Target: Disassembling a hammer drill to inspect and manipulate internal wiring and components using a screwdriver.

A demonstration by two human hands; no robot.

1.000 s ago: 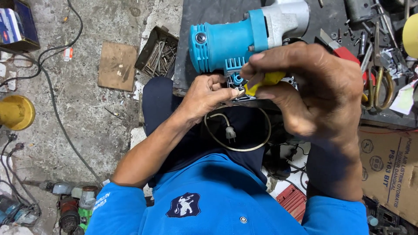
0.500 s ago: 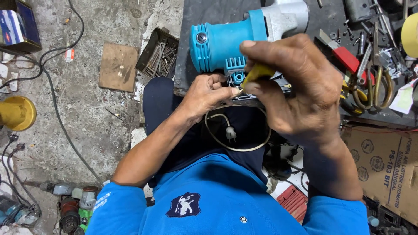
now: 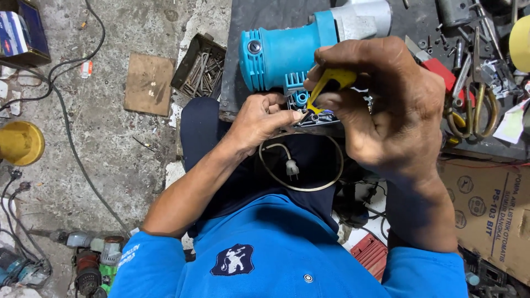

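Observation:
A turquoise power tool (image 3: 287, 55) with a silver front end lies on the dark workbench (image 3: 265, 16), its open handle end facing me. My right hand (image 3: 381, 105) grips a yellow-handled screwdriver (image 3: 331, 84), its tip down in the open handle. My left hand (image 3: 262, 118) pinches the handle's edge beside the tip. The tool's cord (image 3: 301, 168) loops over my lap with its plug hanging in the middle.
Scissors (image 3: 475, 105), a red tool (image 3: 439, 72), screws and metal parts crowd the bench at right. A box of nails (image 3: 201, 66) and a wooden board (image 3: 148, 84) lie on the concrete floor. A cardboard box (image 3: 488, 212) stands at right; old tools (image 3: 94, 259) lie at lower left.
My right hand has shifted slightly and turned the screwdriver at the handle opening. My left hand and the tool have stayed put.

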